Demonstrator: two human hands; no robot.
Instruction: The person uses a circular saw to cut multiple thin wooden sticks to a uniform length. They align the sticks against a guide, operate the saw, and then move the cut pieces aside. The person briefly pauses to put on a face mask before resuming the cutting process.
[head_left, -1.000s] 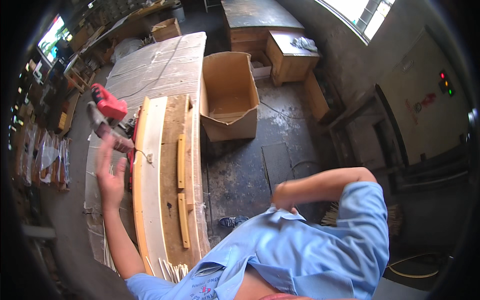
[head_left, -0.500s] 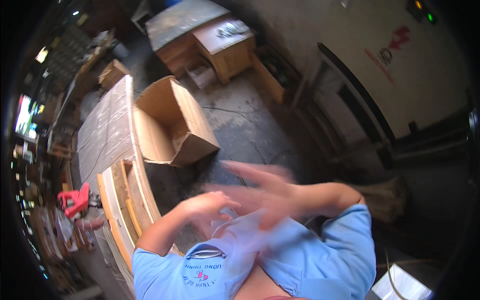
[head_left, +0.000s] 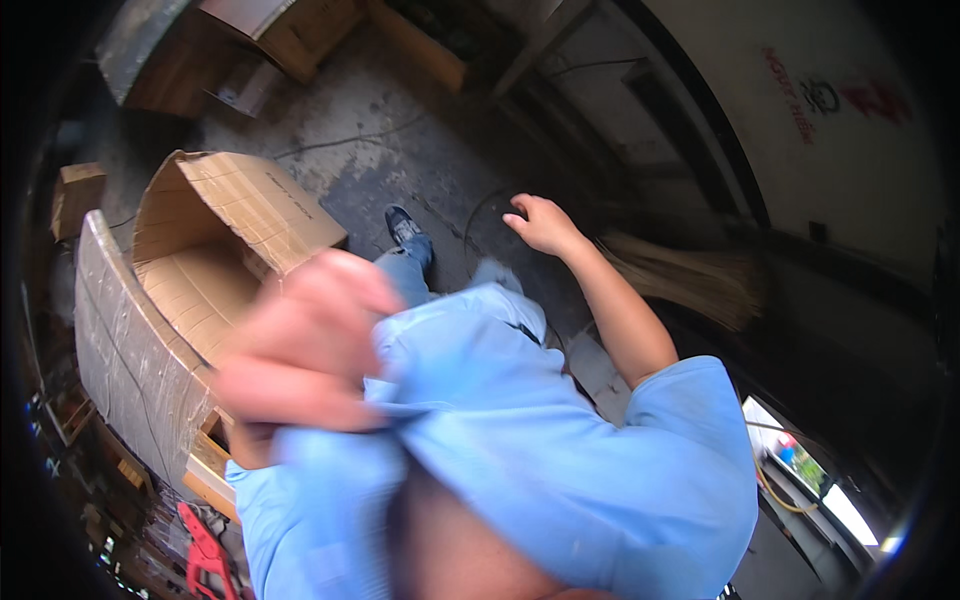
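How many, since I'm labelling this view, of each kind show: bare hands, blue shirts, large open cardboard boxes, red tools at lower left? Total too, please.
Bare hands: 2 (left hand, blurred; right hand)
Blue shirt: 1
Large open cardboard box: 1
Red tool: 1
Total: 5

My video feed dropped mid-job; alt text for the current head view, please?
The blurred left hand is close to the front of the blue shirt, grip unclear; the right hand is held out away from the body, with nothing visible in it. An open cardboard box stands at left beside a long table.
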